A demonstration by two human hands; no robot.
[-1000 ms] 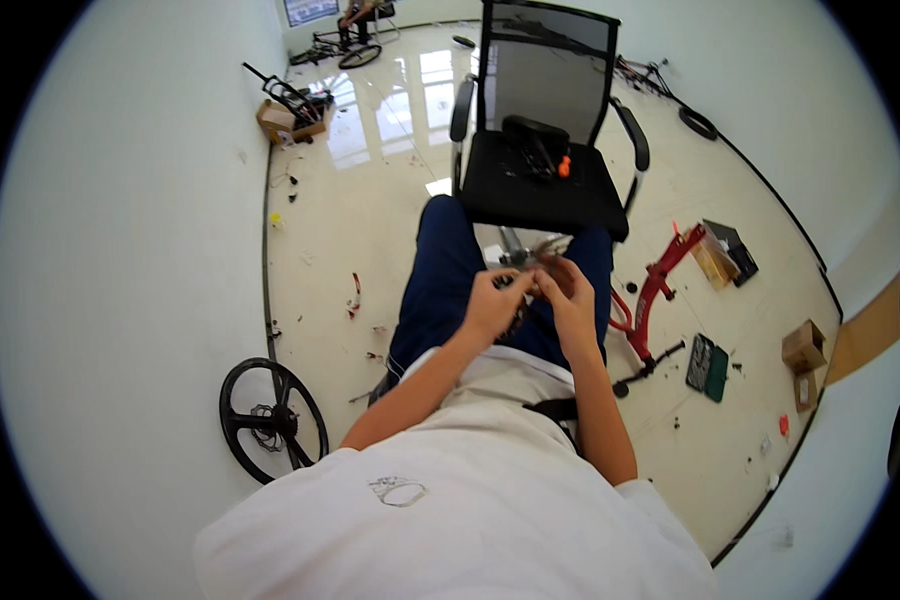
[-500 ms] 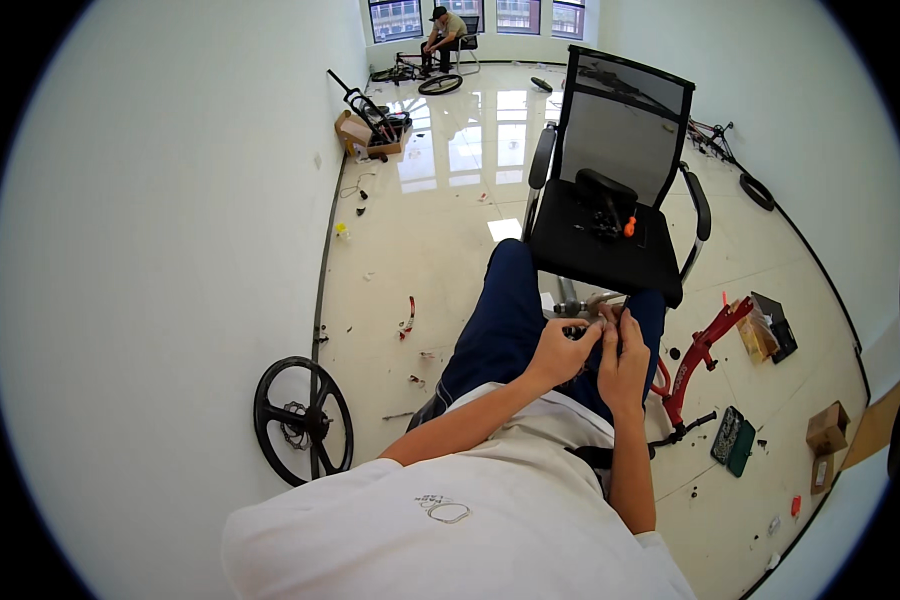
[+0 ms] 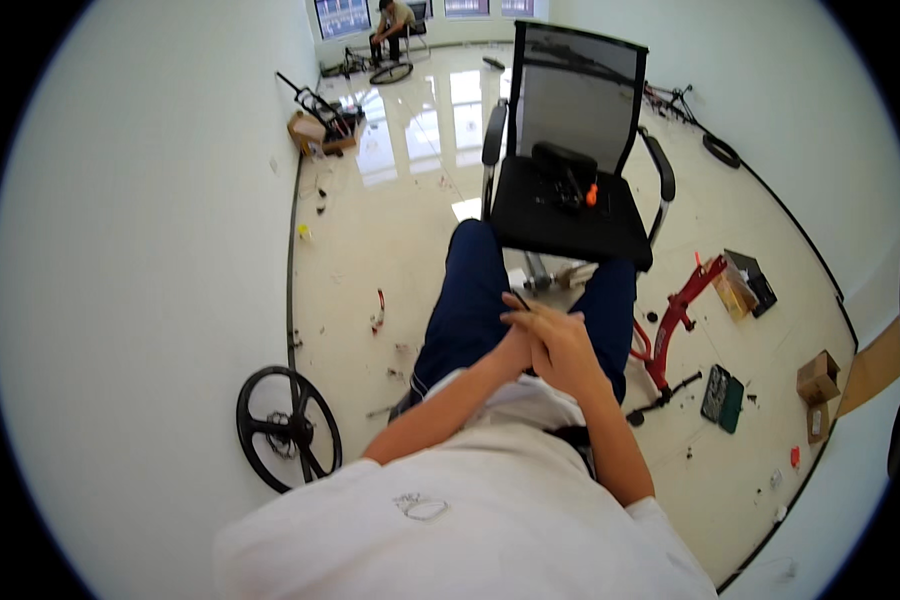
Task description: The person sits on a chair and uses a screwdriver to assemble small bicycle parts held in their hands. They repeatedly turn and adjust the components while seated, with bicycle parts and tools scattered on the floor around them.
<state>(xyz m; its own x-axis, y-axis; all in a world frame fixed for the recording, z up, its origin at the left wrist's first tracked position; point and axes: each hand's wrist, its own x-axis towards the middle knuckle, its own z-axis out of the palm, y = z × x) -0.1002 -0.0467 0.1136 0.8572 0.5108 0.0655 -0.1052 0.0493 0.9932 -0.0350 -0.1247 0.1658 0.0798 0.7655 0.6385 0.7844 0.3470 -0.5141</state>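
Observation:
Both hands meet in front of my lap, between my knees. My right hand [image 3: 562, 345] lies across my left hand [image 3: 516, 350], its fingers reaching leftward and bent over the left one. A thin dark piece [image 3: 521, 301] sticks out at the right hand's fingertips; its kind is too small to tell. The left fingers are mostly hidden under the right hand and look curled. Just beyond stands a black office chair [image 3: 567, 215]. On its seat lie a black bicycle saddle [image 3: 564, 160], dark parts and an orange-handled tool [image 3: 591, 195].
A red bicycle frame [image 3: 677, 310] and a green tool case [image 3: 722, 399] lie right, near cardboard boxes [image 3: 818, 378]. At left, a black three-spoke wheel [image 3: 288, 428] leans by the wall. Small parts litter the floor. Another person [image 3: 393, 30] sits far off beside bicycle parts.
My hands have shifted left in the picture, and the right hand now covers the left; before, their fingertips met around something small. The whole view has also shifted.

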